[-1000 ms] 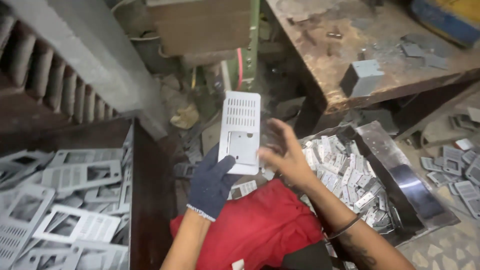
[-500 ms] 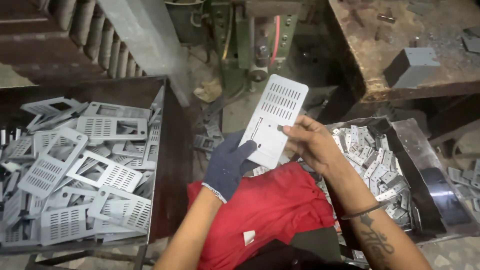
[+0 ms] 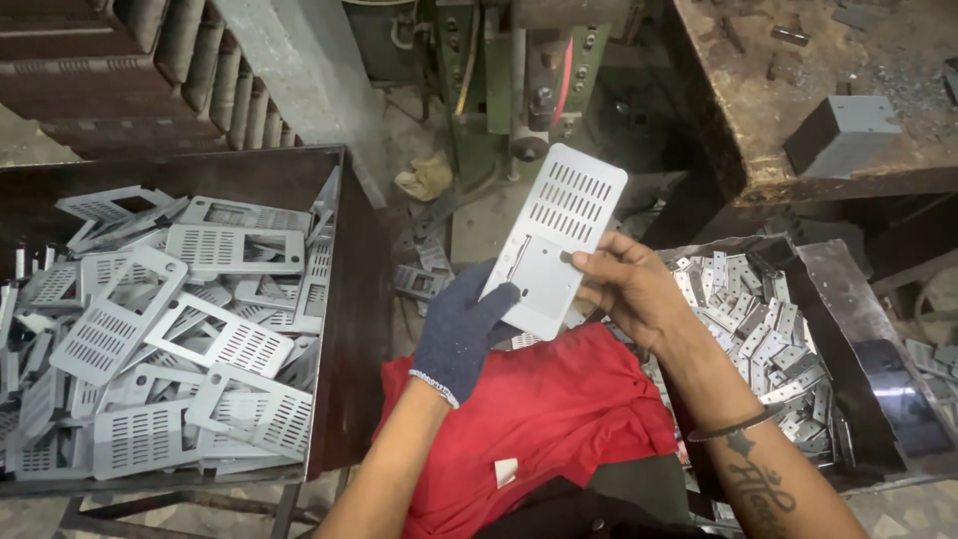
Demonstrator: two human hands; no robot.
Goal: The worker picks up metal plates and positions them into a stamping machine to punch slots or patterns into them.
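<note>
Grey sheet-metal plate with punched slots (image 3: 554, 240) is being held above the lap, tilted toward one o'clock, whereas half a second ago it was leaning further right. The left hand in a dark knit glove (image 3: 461, 329) is closing on its lower edge; the bare right hand (image 3: 624, 284) is pinching its right side at three o'clock. The view is swinging left, revealing more of the dark metal bin of finished slotted plates (image 3: 349, 260) at nine o'clock. A black tray of small grey offcuts (image 3: 828, 299) is sitting at four o'clock.

A metal workshop: bins of stamped plates (image 3: 180, 329), a press machine (image 3: 519, 80).
</note>
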